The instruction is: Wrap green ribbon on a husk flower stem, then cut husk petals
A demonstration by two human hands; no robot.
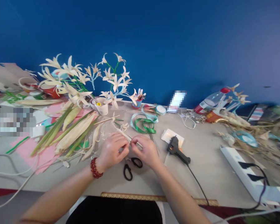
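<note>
My left hand [114, 147], with a red bead bracelet [96, 168] at the wrist, is closed in a pinch. Close beside it my right hand [145, 150] pinches too. Between them runs a narrow pale husk strip [122, 133], gripped by the fingers of both hands; its far end points up and left. Black-handled scissors [128, 172] lie on the table just below the hands, their blades partly hidden. Beyond the fingers lie a coil of green ribbon [149, 128] and small pale husk pieces [123, 126].
At right a glue gun [177, 150] rests on a white pad, its cord trailing forward. A power strip [241, 172] lies farther right. Corn husks [76, 135] and pink paper [43, 157] cover the left side. Husk flowers [116, 82] stand in cups behind, near a plastic bottle [211, 101].
</note>
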